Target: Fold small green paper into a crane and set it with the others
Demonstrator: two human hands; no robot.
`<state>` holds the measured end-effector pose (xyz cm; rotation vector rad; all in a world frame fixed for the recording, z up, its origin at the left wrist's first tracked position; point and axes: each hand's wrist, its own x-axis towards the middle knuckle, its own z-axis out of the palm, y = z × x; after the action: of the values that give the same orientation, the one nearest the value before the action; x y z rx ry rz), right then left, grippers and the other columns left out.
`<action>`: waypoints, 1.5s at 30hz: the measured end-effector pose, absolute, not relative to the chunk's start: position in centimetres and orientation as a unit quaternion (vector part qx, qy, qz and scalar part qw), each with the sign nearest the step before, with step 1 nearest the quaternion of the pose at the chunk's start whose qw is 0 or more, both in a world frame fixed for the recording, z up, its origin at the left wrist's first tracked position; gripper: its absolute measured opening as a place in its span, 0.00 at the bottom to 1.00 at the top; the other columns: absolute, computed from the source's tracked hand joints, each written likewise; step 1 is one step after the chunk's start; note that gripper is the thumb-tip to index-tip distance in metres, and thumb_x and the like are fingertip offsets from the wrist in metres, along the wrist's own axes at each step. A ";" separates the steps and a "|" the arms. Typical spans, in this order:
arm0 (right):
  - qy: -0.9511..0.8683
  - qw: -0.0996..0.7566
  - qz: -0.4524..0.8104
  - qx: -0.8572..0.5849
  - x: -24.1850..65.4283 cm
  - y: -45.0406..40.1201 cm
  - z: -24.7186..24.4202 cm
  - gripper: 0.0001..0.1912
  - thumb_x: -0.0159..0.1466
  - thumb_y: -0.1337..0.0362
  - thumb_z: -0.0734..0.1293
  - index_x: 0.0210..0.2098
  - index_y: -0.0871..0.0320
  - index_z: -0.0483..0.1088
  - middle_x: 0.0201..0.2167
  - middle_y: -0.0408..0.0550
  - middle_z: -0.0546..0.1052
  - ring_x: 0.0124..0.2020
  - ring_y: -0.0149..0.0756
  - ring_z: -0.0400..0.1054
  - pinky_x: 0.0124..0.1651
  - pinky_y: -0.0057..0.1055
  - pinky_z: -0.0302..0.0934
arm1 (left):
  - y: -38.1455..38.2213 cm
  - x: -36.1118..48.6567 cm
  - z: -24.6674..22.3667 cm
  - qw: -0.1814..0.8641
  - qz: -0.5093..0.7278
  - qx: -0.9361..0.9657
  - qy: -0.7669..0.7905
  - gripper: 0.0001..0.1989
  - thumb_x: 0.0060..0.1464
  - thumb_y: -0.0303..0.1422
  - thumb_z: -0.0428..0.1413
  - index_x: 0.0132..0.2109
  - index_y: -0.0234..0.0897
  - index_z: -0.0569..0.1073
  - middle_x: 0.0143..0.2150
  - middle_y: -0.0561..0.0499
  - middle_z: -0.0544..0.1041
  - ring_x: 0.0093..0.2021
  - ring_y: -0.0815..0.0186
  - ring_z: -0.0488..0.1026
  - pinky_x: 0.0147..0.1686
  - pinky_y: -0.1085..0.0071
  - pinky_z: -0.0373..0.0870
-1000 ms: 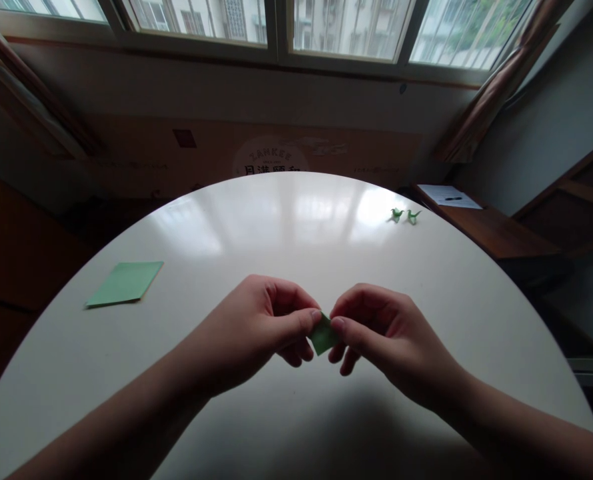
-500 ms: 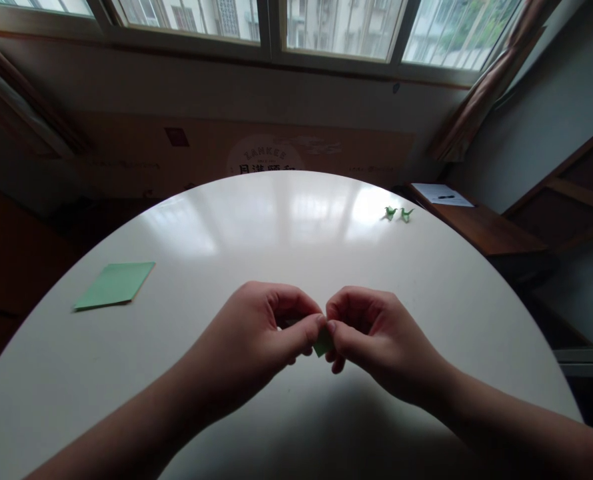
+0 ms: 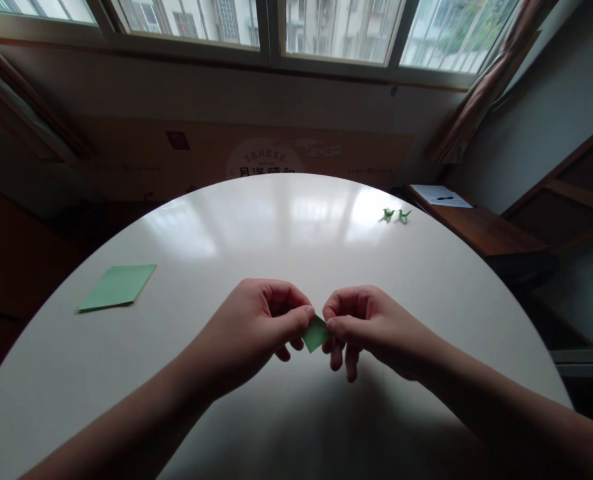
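A small green folded paper (image 3: 315,335) shows as a diamond between my two hands, above the white table. My left hand (image 3: 271,320) pinches its left side between thumb and fingers. On the right side, the thumb and forefinger of my right hand (image 3: 359,320) grip the paper, while its lower fingers hang down apart. The back of the paper and some fingertips are hidden. To the left lies a stack of green square paper (image 3: 119,288). Two small green origami cranes (image 3: 388,214) stand at the far right of the table.
The round white table (image 3: 256,260) has its far edge near the wall, with windows above. At the right, a lower brown wooden surface (image 3: 486,230) bears white paper (image 3: 436,195) and a dark pen (image 3: 445,198). Curtains (image 3: 481,100) hang beside the window.
My hands have moved slightly apart, the left one leftward, so more of the green paper shows. The right hand's lower fingers have stretched downward.
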<state>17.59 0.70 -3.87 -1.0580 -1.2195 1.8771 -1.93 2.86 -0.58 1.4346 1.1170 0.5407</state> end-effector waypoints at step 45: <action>-0.542 0.404 0.613 -0.409 18.2 0.2 -4.3 0.11 0.66 0.58 0.67 0.39 0.61 0.74 0.28 0.46 0.77 0.26 0.34 0.74 0.20 0.24 0.69 | 3.1 -1.8 -1.3 0.553 0.274 0.618 0.488 0.09 0.54 0.34 0.60 0.31 0.32 0.79 0.23 0.51 0.77 0.23 0.68 0.72 0.19 0.77 0.69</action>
<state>18.21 0.21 -4.31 -1.0320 -1.3701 1.5482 -1.81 3.09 -1.29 1.4601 1.1529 0.6476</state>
